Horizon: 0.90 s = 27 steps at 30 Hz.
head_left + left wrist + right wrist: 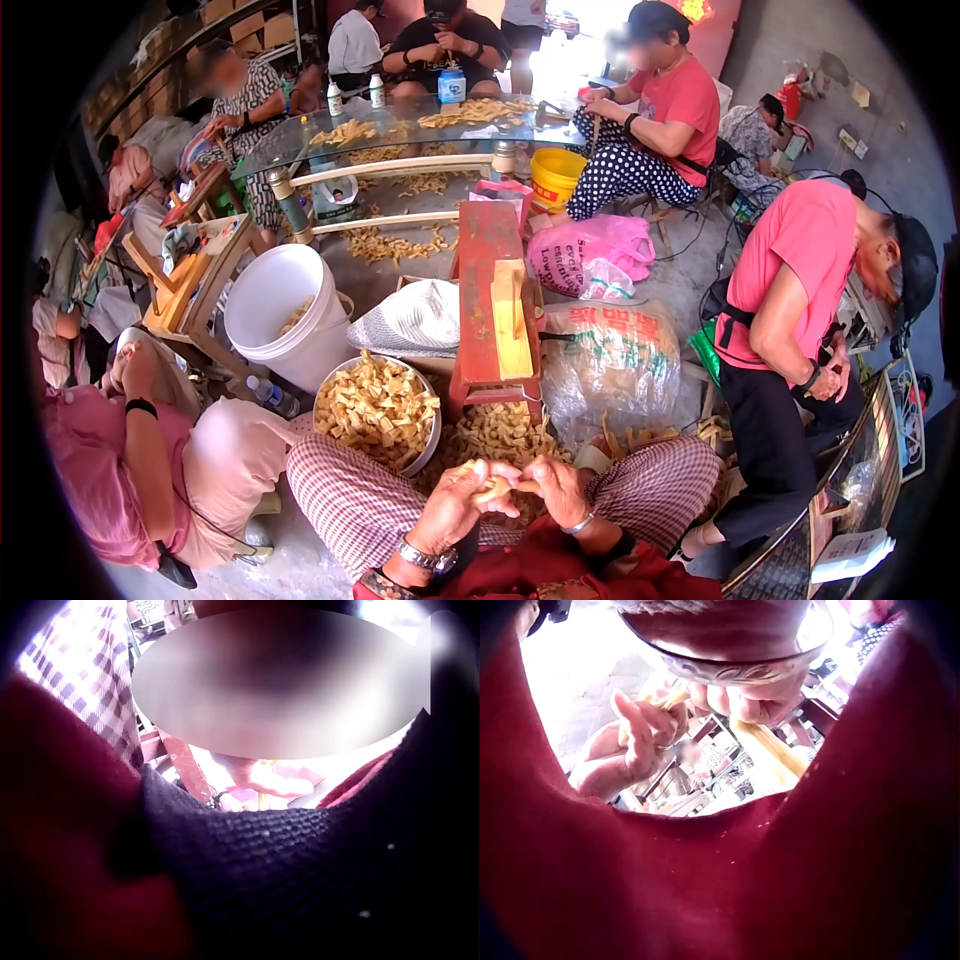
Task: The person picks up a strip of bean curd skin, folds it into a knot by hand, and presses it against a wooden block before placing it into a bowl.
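Observation:
In the head view a pale yellow twisted piece (497, 488) lies between the two hands over the lap. My left hand (448, 512) has its fingers curled round one end, and my right hand (560, 492) pinches the other end. The right wrist view shows the left hand (634, 746) with yellow material (673, 697) at its fingertips, and the right hand (761, 697) with curled fingers and a yellow strip (771, 748) extending below them. Cloth and blur hide most of the left wrist view; part of a hand (262, 778) shows there.
A tub of yellow pieces (432, 440) stands front left, beside a red bench (470, 370) carrying a yellow block (510, 320). Behind are a white bucket (270, 345), clear plastic bag (615, 370) and glass table (290, 150). People sit around, one close on each side.

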Tool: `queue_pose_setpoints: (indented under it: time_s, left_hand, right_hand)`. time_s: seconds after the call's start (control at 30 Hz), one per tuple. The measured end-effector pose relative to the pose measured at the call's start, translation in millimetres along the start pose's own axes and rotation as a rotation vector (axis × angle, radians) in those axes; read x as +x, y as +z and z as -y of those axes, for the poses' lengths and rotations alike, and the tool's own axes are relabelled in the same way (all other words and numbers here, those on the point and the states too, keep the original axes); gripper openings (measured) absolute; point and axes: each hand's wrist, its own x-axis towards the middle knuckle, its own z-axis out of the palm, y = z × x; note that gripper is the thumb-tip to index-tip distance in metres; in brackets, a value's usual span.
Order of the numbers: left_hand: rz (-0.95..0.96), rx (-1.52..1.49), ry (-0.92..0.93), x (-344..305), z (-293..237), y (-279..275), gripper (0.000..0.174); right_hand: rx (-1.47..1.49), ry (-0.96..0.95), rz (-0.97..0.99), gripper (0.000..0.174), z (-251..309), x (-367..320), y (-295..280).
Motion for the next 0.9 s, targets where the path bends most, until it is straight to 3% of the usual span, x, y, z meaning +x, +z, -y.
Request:
queue_pose_setpoints:
  time_s: [0.27,0.47,0.9]
  left_hand:
    - [-0.028,-0.164,0.049,-1,-4,-11,0.042]
    - [-0.107,-0.172,0.054,-1,-5,-15,0.042]
    - [-0.118,-0.255,0.018,0,-8,-19,0.039]
  right_hand:
    - [-0.222,-0.058,0.038,0.027,17,0,-13]
    - [-0.207,-0.107,0.052,0.020,11,-1,-10]
    - [-0.268,-0.140,0.085,0.017,18,-8,-15]
